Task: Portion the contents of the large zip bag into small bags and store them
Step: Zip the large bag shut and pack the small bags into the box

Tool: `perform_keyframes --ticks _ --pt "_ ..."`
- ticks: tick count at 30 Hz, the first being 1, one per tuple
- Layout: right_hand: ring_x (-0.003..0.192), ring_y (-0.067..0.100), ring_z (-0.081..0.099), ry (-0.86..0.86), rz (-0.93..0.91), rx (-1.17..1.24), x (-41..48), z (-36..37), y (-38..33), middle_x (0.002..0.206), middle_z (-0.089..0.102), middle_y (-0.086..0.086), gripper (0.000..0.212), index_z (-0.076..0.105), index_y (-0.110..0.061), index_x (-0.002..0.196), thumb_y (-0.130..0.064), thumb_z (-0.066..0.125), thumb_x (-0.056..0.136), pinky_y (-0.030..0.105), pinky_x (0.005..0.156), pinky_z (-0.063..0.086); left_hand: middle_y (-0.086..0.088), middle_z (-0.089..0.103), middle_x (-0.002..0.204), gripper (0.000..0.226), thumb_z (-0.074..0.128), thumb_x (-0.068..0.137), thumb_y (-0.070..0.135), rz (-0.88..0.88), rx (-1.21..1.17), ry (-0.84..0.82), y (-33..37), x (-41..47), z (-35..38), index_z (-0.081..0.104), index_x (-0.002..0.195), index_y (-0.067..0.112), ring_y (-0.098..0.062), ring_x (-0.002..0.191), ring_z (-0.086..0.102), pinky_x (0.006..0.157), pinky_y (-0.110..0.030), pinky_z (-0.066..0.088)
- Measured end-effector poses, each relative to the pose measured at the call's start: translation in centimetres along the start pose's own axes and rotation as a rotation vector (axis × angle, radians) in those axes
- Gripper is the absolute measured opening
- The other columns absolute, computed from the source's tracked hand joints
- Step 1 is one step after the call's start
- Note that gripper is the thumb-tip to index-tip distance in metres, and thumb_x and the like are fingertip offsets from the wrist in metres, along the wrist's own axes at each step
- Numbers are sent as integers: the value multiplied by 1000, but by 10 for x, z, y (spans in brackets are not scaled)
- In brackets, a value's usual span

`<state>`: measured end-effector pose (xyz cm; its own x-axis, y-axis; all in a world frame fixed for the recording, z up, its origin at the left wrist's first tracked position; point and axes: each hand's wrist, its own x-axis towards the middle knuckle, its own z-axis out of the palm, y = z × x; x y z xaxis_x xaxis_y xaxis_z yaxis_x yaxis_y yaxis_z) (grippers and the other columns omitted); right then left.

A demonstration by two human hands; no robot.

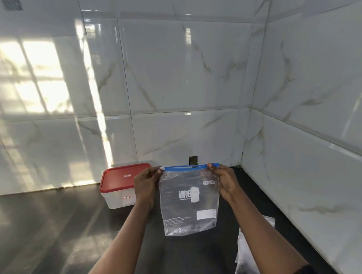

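A clear zip bag [189, 207] with a blue slider strip and white print hangs upright in the air above the dark counter. It looks flat, with nothing visible inside. My left hand [146, 183] pinches its top left corner at the white slider. My right hand [223, 181] pinches the top right corner of the blue strip. White filled bags [248, 257] lie on the counter at the lower right, partly hidden behind my right forearm.
A clear plastic box with a red lid [120, 185] stands on the dark counter [54, 227] behind my left hand, near the tiled back wall. A second tiled wall closes the right side, forming a corner.
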<state>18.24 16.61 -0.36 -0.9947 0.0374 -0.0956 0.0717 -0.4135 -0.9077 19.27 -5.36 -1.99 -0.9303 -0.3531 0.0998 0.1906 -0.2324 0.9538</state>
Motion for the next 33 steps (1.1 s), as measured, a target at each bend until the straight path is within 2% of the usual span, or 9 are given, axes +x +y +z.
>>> perform_keyframes --ticks 2,4,7,10,15,18,23,29,33 --pt "60 20 67 10 -12 18 -1 4 -3 68 70 9 5 67 -3 79 -5 67 83 32 65 57 7 70 62 18 67 79 -3 -4 -62 58 2 -2 4 69 75 14 -13 64 59 71 -32 50" --pt "75 22 66 83 -133 -44 1 8 -1 78 70 8 2 70 -7 84 -7 68 83 38 78 57 6 69 61 17 67 78 -3 -7 -110 97 4 -4 6 68 74 13 -16 65 59 73 -34 50" --pt "114 13 51 318 -507 -585 -3 22 4 115 62 -3 30 67 -17 111 -19 72 81 30 104 36 -1 71 70 16 69 78 1 40 -61 110 9 -8 13 71 74 15 -21 71 62 73 -32 54" --pt "126 4 34 243 -788 -1104 -16 48 6 128 51 -18 33 65 -29 115 -33 68 83 30 97 14 1 69 73 11 68 81 4 123 65 140 15 -15 28 74 81 12 -14 68 62 62 -16 52" --pt "127 11 45 89 -851 -1362 -26 78 1 115 67 -15 33 68 -34 109 -47 45 90 43 101 7 5 70 69 38 67 79 0 204 145 156 25 -20 40 69 63 35 -14 68 66 70 -29 55" --pt "125 8 44 16 -789 -1437 -27 87 -9 109 66 -9 22 67 -30 108 -27 51 93 43 104 6 9 69 66 39 64 79 -3 226 177 124 32 -25 42 68 66 33 -9 63 64 66 -25 53" --pt "118 14 46 -3 -708 -1512 -29 96 -25 102 65 -4 31 65 -23 101 -4 46 85 45 105 13 4 66 67 31 62 80 -5 213 170 88 35 -27 47 67 66 22 -13 67 60 66 -22 49" --pt "113 13 47 15 -706 -1578 -30 96 -35 99 67 -5 23 67 -24 98 -12 49 89 45 103 17 0 62 74 18 54 87 -4 327 282 167 38 -28 52 64 81 10 -10 69 57 57 -1 42" --pt "105 13 52 -40 -652 -1572 -27 74 -44 99 67 -4 16 68 -22 101 -22 56 92 37 94 26 -1 58 78 18 50 89 -3 329 283 255 42 -19 43 62 84 11 -14 72 51 60 -13 40"
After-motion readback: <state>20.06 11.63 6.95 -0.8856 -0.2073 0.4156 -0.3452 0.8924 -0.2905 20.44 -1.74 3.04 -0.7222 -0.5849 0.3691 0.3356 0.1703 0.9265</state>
